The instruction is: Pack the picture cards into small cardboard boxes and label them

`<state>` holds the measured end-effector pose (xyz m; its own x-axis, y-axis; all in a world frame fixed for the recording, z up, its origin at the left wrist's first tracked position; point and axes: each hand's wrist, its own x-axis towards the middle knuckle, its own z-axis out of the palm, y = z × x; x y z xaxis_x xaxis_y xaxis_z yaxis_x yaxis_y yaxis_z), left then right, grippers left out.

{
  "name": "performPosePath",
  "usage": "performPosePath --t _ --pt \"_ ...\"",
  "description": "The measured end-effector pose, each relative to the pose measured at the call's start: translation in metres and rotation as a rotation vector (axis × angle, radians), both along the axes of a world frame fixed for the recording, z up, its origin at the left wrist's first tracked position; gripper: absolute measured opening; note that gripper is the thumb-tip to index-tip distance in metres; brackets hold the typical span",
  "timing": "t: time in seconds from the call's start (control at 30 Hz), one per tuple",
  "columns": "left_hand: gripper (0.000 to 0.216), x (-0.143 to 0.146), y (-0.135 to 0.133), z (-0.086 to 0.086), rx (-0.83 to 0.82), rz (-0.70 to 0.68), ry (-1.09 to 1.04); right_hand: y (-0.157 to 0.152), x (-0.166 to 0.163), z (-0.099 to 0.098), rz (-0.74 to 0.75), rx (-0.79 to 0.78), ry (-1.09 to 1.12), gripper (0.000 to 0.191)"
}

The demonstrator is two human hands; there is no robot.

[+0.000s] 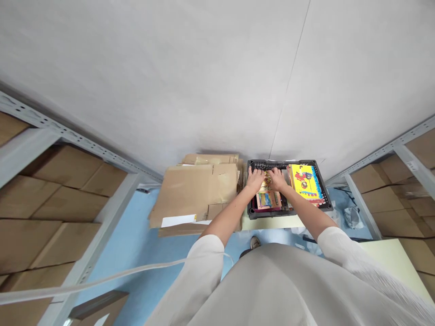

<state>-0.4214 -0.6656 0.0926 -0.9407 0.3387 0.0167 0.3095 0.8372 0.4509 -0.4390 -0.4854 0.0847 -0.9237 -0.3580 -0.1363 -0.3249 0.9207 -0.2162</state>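
Note:
In the head view, a black plastic crate (254, 213) holds two stacks of books side by side. My left hand (255, 179) and my right hand (277, 180) both reach into its left half. Between and below them lies a book (268, 200) with a colourful picture on its cover. The fingers of each hand are curled at the upper part of this book, one hand on either side; the fingertips are partly hidden. Just right of my right hand is a stack topped by a yellow picture book (305, 182) with a red figure and a blue edge.
Flattened cardboard boxes (190, 192) are piled left of the crate, against the grey wall (204, 81). Metal shelves with cartons (64, 165) stand on the left, more cartons (390, 199) on the right. A white strap (136, 270) crosses at lower left. Plastic bags (353, 217) lie on the blue floor.

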Motion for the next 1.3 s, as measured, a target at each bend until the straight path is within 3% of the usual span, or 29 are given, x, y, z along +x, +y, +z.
performPosePath --t 0.17,0.37,0.5,0.6,0.77,0.93,1.13,1.3 --pt "0.024 -0.003 -0.011 0.028 -0.08 0.045 0.067 0.009 0.0 0.0 -0.097 -0.19 0.093 0.071" --pt "0.02 -0.019 -0.021 0.065 0.104 0.383 -0.025 0.017 -0.002 0.015 -0.248 -0.577 0.14 0.085" --pt "0.017 -0.023 -0.002 0.076 0.243 0.466 -0.099 0.023 0.006 0.031 -0.293 -0.719 0.046 0.079" --pt "0.014 -0.017 0.025 0.075 0.316 0.468 -0.112 0.04 0.018 0.043 -0.35 -0.805 0.091 0.076" --pt "0.009 -0.006 0.088 0.069 0.513 0.37 -0.145 0.097 0.049 0.057 -0.525 -0.933 0.188 0.072" --pt "0.015 0.011 0.183 0.066 0.679 0.213 -0.203 0.178 0.092 0.058 -0.636 -1.065 0.198 0.061" --pt "0.014 0.07 0.309 0.061 0.519 -0.011 -0.18 0.302 0.177 0.049 -0.885 -1.036 0.326 0.06" --pt "0.023 0.137 0.408 0.037 0.343 -0.276 -0.129 0.394 0.276 0.027 -1.072 -0.989 0.365 0.058"
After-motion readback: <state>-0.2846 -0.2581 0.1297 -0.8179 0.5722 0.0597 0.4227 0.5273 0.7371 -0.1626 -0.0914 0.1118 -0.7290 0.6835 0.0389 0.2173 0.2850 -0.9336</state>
